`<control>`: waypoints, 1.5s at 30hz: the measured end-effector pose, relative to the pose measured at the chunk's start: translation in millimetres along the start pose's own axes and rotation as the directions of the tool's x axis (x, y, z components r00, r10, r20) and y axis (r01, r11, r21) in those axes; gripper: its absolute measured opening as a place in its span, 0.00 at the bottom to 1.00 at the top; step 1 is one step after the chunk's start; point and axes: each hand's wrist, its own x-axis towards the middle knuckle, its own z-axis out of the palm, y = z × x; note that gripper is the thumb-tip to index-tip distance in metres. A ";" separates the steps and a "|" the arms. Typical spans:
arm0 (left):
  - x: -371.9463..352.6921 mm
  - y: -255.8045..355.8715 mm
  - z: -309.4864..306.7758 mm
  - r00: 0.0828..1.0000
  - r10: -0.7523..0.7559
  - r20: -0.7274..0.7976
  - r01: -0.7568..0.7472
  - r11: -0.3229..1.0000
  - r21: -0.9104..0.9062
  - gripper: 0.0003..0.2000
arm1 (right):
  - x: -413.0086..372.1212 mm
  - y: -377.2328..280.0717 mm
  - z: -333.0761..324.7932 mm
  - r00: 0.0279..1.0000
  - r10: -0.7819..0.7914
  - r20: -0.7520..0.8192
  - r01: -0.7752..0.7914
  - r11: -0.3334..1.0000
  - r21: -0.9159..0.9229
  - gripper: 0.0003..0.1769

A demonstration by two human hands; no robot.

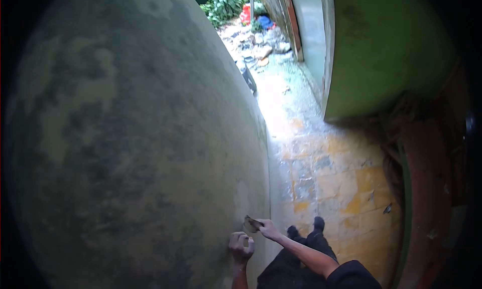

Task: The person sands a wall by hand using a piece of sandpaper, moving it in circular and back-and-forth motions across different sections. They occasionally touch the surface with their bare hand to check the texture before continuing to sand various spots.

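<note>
Head view: two hands at a stained wall in a narrow passage.
Low in the frame, just left of centre, the right hand [268, 229] pinches a small flat dark piece [251, 223] and holds it against the mottled grey-green wall [130, 138]; what the piece is cannot be made out. Just below and to the left of it, the left hand [241, 247] rests on the same wall with its fingers curled in; whether it grips anything cannot be told. Right of the hands, two dark shoes [318, 223] stand on the worn yellow tiled floor [341, 183]. A green wall [386, 53] fills the upper right, and leafy plants [223, 3] show at the top centre.
</note>
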 end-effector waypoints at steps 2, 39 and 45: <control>3.2 -6.6 3.7 0.999 -0.038 -0.017 0.037 0.999 -0.018 0.04 | -33.7 -13.5 -26.4 0.992 0.076 -0.100 -0.053 0.974 0.220 0.16; 239.4 283.7 148.7 0.993 -0.115 -0.003 0.091 0.799 -0.595 0.08 | -58.0 -195.1 -414.5 0.694 -0.461 -0.554 0.185 0.857 -0.481 0.11; 269.8 261.6 180.5 0.950 -0.224 0.217 0.305 0.809 -0.502 0.29 | -37.9 -221.5 -437.7 0.941 -0.288 -0.177 0.290 0.957 -0.019 0.07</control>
